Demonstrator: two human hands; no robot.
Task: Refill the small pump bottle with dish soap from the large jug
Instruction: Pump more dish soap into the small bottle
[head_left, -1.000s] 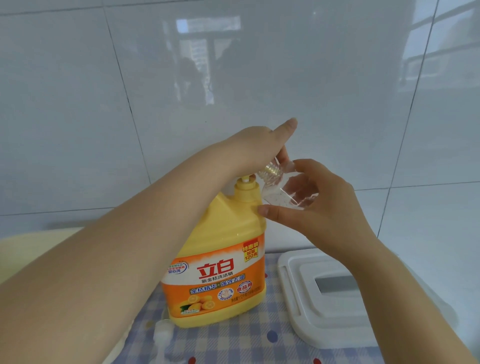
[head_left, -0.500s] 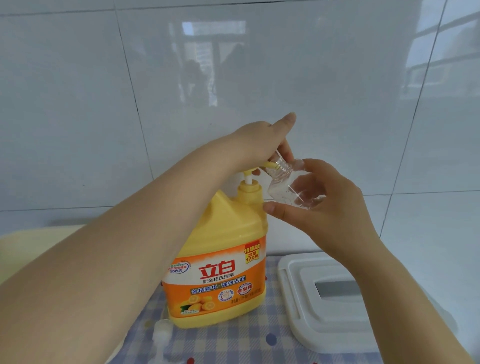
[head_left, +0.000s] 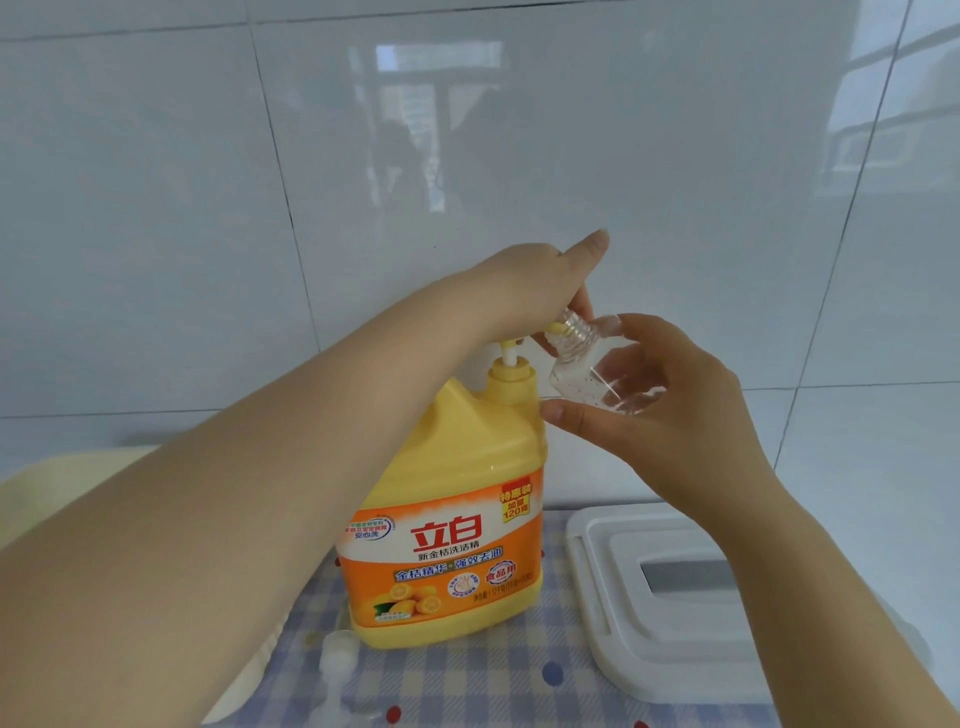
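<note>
Pumping step: left hand (head_left: 524, 280) pressed on jug (head_left: 447, 499) pump; right hand (head_left: 660, 410) gripped tilted bottle (head_left: 587, 374) under spout. Next: likely further presses.

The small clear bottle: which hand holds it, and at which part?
The right hand holds the small clear bottle around its lower body, tilted, its open neck at the spout of the jug's pump.

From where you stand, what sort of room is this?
Probably a home kitchen or wash area: glossy white wall tiles, a big dish soap jug on a checked cloth, and a white plastic lid beside it.
</note>
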